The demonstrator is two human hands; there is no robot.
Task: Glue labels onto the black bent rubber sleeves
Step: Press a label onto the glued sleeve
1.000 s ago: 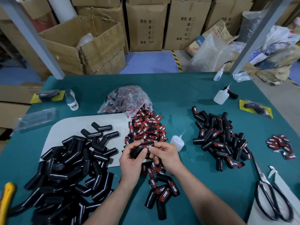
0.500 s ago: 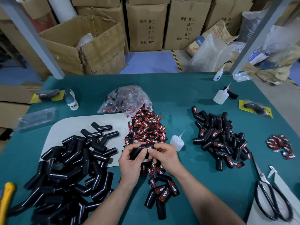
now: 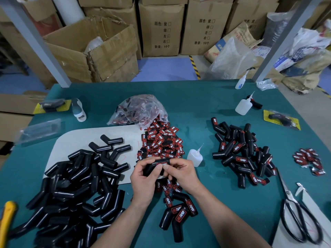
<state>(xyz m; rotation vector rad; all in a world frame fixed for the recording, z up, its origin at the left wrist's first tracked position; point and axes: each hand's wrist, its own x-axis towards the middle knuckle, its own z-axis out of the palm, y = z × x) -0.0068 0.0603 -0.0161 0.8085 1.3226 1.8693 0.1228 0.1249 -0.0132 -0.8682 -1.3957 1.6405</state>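
Black bent rubber sleeve (image 3: 152, 166) held above the green table (image 3: 197, 111), both hands curled around it. Left hand (image 3: 143, 178) grips its lower end; right hand (image 3: 180, 173) thumb and fingers press a red label (image 3: 161, 164) onto it. Loose labels (image 3: 161, 142) lie just behind.

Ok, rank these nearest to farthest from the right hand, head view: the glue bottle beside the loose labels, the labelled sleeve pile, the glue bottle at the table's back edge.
From the right hand, gripping a sleeve:
1. Near glue bottle, just to its right.
2. Labelled sleeve pile, farther right.
3. Back-edge glue bottle, far rear right.
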